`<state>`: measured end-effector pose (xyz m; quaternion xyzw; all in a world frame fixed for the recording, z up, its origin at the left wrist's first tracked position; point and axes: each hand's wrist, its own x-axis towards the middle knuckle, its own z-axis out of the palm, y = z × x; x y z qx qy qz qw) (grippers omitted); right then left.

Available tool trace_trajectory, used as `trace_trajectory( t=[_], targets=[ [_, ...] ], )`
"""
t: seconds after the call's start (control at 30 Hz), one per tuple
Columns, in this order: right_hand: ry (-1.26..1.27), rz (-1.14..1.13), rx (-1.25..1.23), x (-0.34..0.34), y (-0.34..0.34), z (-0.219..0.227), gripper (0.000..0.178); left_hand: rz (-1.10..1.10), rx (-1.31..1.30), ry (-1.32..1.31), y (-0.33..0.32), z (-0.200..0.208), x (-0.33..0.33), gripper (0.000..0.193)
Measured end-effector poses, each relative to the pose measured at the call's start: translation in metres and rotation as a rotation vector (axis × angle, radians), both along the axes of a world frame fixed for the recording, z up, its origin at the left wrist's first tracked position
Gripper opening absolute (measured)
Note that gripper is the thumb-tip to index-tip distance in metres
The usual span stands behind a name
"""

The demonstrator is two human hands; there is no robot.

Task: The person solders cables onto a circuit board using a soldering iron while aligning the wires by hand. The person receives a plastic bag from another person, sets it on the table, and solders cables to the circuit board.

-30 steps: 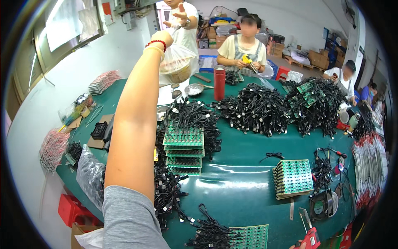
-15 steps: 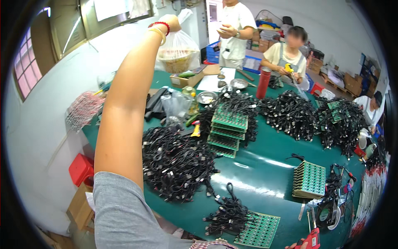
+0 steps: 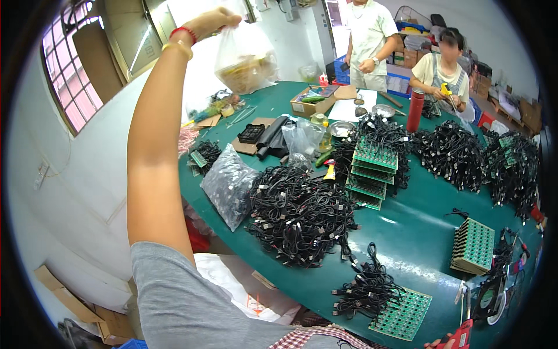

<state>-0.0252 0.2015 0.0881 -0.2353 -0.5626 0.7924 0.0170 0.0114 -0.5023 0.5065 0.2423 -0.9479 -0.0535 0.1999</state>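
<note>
A translucent plastic bag (image 3: pixel 247 49) with a yellowish container (image 3: pixel 239 77) inside is hanging in the air over the far left side of the green table (image 3: pixel 407 232), and the left hand (image 3: pixel 214 22) is pinching its gathered top. At the lower edge, the right hand (image 3: pixel 443 342), partly cut off, is grasping a red tool (image 3: pixel 463 334). Black cables (image 3: pixel 366 291) are lying partly over a nearby circuit board (image 3: pixel 404 317); a larger cable heap (image 3: pixel 299 215) is resting farther left. Beyond, a person (image 3: pixel 439 72) is holding a yellow tool (image 3: pixel 446 89).

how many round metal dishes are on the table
2: the far dish, left of the red bottle, and the near dish, beside the yellowish bottle. More may be hidden behind the cable piles.
</note>
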Motion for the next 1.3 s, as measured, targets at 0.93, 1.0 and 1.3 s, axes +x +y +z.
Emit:
trace_trajectory(
  t=[0.93,1.0,1.3],
  targets=[
    [0.027,0.02,-0.087,0.024,0.021,-0.005,0.031,-0.806,0.495,0.127,0.12,0.001,0.076,0.029],
    [0.087,-0.165,-0.104,0.017,0.022,-0.02,0.033,-0.604,0.315,0.18,0.11,-0.005,0.067,0.027],
    [0.277,-0.19,-0.091,0.021,0.034,-0.032,0.035,-0.435,0.075,-0.009,0.151,-0.062,-0.015,0.035]
  ],
)
